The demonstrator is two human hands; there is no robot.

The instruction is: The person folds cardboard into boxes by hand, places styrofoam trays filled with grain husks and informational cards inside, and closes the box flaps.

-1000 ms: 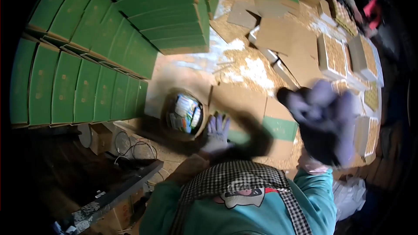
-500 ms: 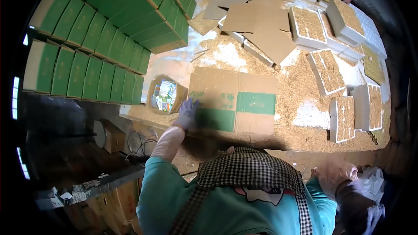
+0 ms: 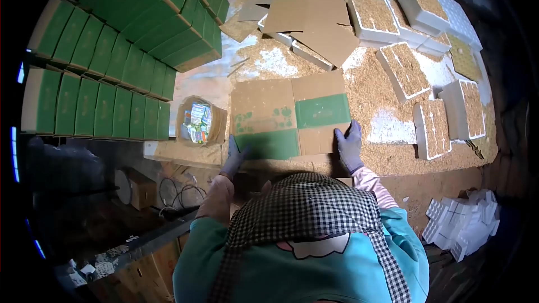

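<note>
A flattened cardboard box (image 3: 264, 98), brown with green panels and green printed marks, lies on the table in front of me. My left hand (image 3: 234, 160), in a pale purple glove, holds its near left corner, thumb over the board and fingers along the side edge. On the opposite side, my right hand (image 3: 350, 148), gloved the same way, has its thumb on the board and its fingers past the right edge. The undersides of the board and the fingertips beneath it are hidden.
Left of the board stands a round tub (image 3: 220, 126) of colourful printed packets. Green cartons (image 3: 95, 101) are stacked at far left. Foam trays filled with husk-like bedding (image 3: 403, 70) stand at right, and loose cardboard sheets (image 3: 314, 19) lie behind. White foam pieces (image 3: 463, 221) sit below the table's right side.
My right hand has come up from beside my body to the board's right edge. My left hand has shifted to its near left corner. The board now lies slightly turned in view.
</note>
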